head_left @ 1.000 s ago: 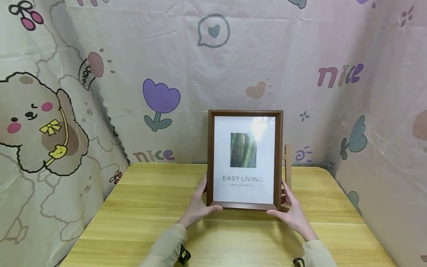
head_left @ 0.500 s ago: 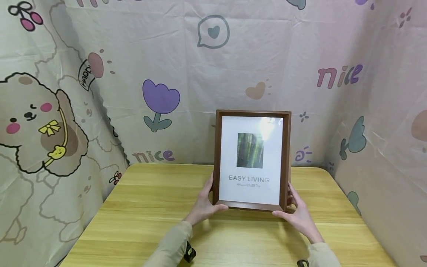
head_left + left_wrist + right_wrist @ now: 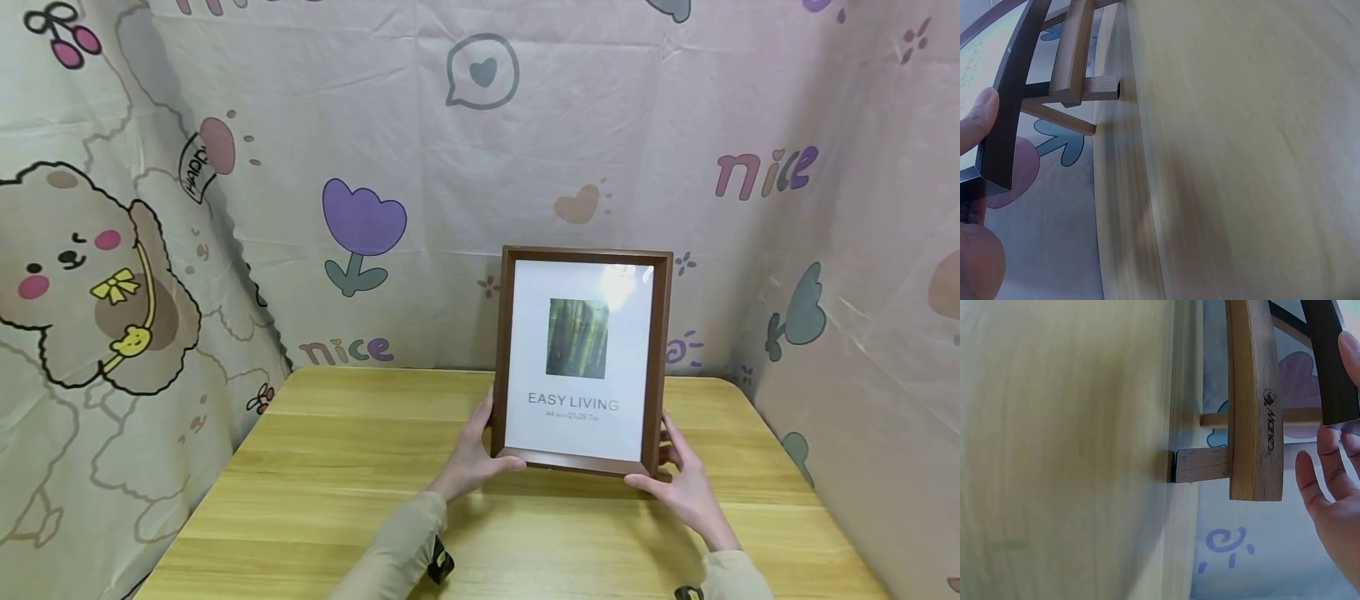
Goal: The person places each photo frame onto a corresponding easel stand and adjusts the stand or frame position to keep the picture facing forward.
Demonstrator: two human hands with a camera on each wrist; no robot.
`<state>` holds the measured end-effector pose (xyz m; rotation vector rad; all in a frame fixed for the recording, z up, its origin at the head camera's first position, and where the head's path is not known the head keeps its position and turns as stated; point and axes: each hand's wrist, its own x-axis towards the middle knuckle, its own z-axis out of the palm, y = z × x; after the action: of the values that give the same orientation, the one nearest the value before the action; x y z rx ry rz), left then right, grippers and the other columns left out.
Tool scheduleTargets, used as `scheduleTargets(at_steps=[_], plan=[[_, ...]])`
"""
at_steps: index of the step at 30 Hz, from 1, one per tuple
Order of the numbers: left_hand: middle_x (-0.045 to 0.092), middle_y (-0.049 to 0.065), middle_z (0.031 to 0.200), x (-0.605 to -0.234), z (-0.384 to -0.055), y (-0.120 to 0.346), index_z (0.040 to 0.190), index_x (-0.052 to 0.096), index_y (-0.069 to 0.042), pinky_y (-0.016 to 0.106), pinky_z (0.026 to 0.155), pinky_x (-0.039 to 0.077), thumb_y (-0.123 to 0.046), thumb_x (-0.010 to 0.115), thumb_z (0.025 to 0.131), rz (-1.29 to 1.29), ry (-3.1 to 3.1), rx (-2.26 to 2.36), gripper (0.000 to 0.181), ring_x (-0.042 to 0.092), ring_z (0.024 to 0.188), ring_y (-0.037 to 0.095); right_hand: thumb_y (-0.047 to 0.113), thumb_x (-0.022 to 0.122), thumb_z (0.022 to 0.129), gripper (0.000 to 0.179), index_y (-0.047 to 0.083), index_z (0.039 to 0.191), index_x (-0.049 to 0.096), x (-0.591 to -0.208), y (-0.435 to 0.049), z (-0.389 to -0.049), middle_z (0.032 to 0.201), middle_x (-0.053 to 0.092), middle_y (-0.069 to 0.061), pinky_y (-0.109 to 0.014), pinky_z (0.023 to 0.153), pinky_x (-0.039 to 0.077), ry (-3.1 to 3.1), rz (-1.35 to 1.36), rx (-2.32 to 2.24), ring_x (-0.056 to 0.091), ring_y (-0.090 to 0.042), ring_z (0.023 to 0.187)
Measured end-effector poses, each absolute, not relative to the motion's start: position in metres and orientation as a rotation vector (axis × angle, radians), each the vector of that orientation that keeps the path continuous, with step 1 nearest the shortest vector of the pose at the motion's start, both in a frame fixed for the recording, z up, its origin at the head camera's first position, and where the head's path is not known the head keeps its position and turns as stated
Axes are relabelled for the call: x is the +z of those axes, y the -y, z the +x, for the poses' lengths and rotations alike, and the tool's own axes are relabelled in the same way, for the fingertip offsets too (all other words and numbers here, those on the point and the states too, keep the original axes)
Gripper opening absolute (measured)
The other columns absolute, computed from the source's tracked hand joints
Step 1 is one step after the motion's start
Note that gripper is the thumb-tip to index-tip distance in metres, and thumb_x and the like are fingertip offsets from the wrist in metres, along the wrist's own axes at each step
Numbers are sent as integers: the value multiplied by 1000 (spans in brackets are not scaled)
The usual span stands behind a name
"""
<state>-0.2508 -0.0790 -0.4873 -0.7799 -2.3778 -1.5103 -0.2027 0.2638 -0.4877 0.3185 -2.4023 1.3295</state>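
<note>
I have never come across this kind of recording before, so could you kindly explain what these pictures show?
There is no machine here: a person works with two bare hands. The widest picture comes from a camera worn on the head, looking forward and down. The other two come from cameras on the left and right wrists, so the table looks turned sideways in them.

The left hand and right hand hold a brown picture frame by its lower corners, thumbs in front. A wooden stand is on the table; the wrist views show it best, as the frame largely blocks it from the head camera. I cannot tell whether the frame rests on it. Behind is a patterned cloth.
</note>
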Motion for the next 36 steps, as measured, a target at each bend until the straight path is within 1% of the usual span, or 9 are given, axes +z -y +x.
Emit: scheduleTargets(at_steps=[2,5,10,13,16,20,24,31,36], plan=[[31,6,166,-488,-252,77,164,6,-19,50,121,36,-24,93,70,-797,2371,-1512,128,44,144,25,2,90,69,115,12,161,24,-487,-265,-202,103,61,4,-17,72,50,2397,307,1318,59,1,80],[30,6,166,-488,-253,73,164,4,-20,49,122,34,-24,93,70,-815,2364,-1510,129,42,146,25,3,91,69,115,12,161,24,-486,-267,-201,100,63,0,-19,72,48,2400,291,1307,59,1,79],[30,7,166,-489,-256,67,164,4,-18,51,122,32,-22,93,70,-841,2344,-1500,129,39,148,27,4,90,71,114,15,162,22,-485,-271,-199,105,63,-5,-21,71,47,2416,257,1322,59,1,81],[28,7,167,-490,-258,64,164,4,-18,51,123,31,-21,93,70,-845,2349,-1497,129,35,150,26,5,90,72,113,15,162,22,-485,-274,-198,106,64,0,-19,74,47,2418,238,1328,59,1,82],[26,6,168,-490,-259,60,164,4,-17,50,124,28,-20,93,70,-846,2351,-1495,129,31,152,25,4,89,72,113,14,162,22,-486,-276,-198,106,62,8,-16,77,48,2402,236,1352,60,2,83],[23,11,168,-490,-260,55,163,7,-12,55,124,27,-15,93,69,-864,2316,-1487,128,28,153,31,2,89,72,115,16,162,20,-488,-279,-199,110,56,22,-10,80,48,2384,232,1395,59,5,86],[23,13,168,-491,-262,50,163,8,-10,60,123,24,-15,93,69,-859,2314,-1481,126,27,153,36,0,88,72,116,16,163,17,-489,-281,-198,115,52,29,-5,83,47,2361,217,1431,56,10,93],[24,10,168,-493,-264,42,163,7,-13,57,124,25,-14,92,71,-832,2340,-1521,125,28,153,34,-1,86,73,114,12,163,17,-491,-283,-198,117,49,28,-3,84,45,2346,192,1445,54,12,96],[18,3,170,-493,-266,39,164,5,-17,54,127,18,-18,91,73,-808,2394,-1499,125,20,156,32,-2,85,74,112,11,162,18,-493,-285,-199,115,49,25,-3,84,45,2339,186,1431,53,11,96]])
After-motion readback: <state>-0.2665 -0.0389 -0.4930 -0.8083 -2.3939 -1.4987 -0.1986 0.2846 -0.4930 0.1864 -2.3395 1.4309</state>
